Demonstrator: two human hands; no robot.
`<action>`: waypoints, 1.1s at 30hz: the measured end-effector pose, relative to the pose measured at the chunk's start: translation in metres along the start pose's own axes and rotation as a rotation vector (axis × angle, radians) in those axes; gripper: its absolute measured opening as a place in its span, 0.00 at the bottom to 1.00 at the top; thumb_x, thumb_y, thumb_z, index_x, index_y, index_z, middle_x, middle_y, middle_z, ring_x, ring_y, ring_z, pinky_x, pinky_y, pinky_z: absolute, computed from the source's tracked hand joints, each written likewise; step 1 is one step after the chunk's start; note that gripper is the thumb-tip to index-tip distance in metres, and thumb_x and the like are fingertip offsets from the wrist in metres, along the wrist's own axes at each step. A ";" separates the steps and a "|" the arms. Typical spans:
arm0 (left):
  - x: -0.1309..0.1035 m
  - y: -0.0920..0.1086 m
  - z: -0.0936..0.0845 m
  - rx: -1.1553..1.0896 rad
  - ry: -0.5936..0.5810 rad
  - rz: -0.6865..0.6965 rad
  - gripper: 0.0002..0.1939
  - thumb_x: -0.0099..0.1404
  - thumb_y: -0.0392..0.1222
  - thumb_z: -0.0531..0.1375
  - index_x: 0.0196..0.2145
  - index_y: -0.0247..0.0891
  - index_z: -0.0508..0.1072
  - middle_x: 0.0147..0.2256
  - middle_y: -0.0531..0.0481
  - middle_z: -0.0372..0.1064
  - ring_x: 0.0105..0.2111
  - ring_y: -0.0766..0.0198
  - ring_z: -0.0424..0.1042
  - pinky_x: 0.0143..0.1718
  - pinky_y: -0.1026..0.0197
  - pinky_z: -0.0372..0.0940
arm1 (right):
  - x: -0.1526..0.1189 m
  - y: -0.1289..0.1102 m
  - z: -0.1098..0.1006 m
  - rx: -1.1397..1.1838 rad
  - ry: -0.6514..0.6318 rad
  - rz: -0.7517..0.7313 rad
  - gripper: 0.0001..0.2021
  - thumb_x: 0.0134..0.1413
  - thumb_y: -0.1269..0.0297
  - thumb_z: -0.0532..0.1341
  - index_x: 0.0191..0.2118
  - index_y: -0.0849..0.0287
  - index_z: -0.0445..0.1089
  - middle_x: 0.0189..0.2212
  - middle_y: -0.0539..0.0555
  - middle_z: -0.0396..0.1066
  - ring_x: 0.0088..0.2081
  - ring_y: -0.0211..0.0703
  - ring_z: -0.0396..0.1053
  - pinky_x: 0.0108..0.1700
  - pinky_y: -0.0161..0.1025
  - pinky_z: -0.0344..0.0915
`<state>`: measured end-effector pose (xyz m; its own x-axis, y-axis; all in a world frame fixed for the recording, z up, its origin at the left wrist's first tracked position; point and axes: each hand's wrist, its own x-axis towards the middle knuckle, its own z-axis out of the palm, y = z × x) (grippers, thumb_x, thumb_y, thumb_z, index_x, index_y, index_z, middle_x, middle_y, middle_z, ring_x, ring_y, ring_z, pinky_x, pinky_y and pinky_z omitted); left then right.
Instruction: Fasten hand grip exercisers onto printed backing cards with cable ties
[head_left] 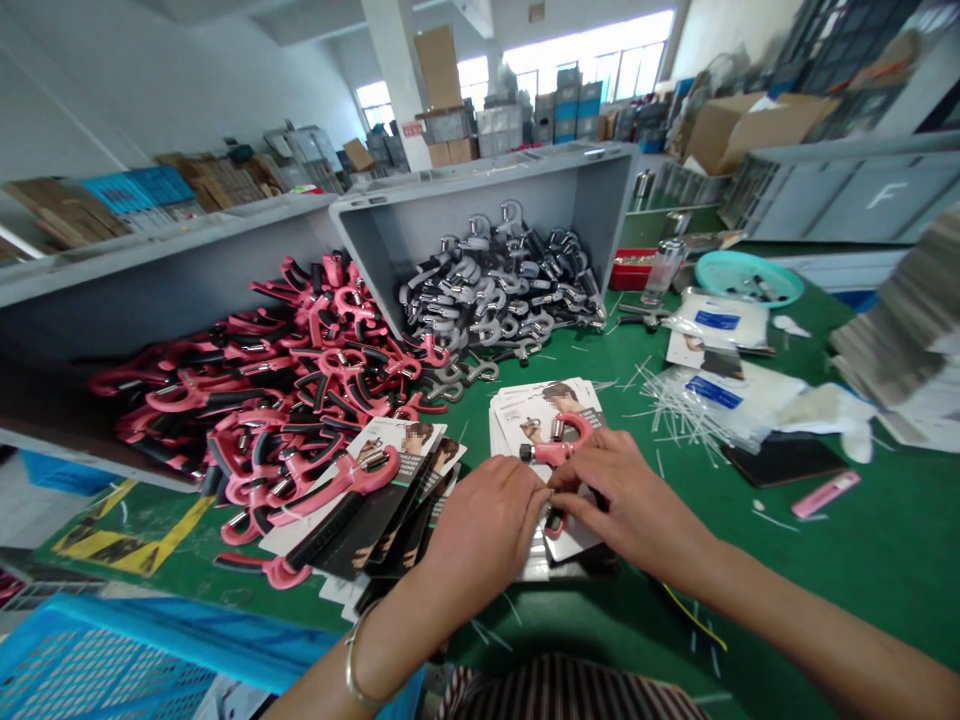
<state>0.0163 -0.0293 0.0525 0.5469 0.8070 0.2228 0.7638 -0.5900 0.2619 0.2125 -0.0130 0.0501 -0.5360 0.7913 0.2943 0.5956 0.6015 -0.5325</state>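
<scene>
A pink-and-black spring hand gripper (553, 455) lies on a stack of printed cards (511, 415) in front of me. My left hand (484, 525) and my right hand (626, 490) meet over it, fingers closed in a pinch at nearly the same spot. Whatever small thing is between the fingertips cannot be made out. Both hands cover much of this hand gripper and the card beneath. To the left, another pink hand gripper (367, 470) rests on a fanned pile of cards (394, 515).
Pink hand grippers (330, 370) spill from a tipped grey crate (187, 265); grey ones (495, 290) fill a second crate (367, 235). Thin white plastic strips (686, 410), plastic packs (720, 318), a turquoise dish (709, 272) and a pink cutter (825, 494) lie rightward. A blue basket (150, 625) stands lower left.
</scene>
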 end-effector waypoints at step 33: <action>-0.001 -0.055 0.019 -0.734 0.024 -0.593 0.22 0.58 0.56 0.66 0.41 0.34 0.74 0.29 0.52 0.69 0.30 0.62 0.69 0.31 0.61 0.60 | -0.182 0.116 0.053 -0.286 -0.128 0.403 0.24 0.51 0.57 0.63 0.54 0.59 0.70 0.47 0.65 0.72 0.45 0.61 0.69 0.45 0.57 0.67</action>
<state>-0.0201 0.0026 0.0201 0.1249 0.9850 -0.1192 0.5043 0.0404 0.8626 0.3473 -0.0925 -0.1076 -0.2882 0.9576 0.0008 0.9004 0.2713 -0.3401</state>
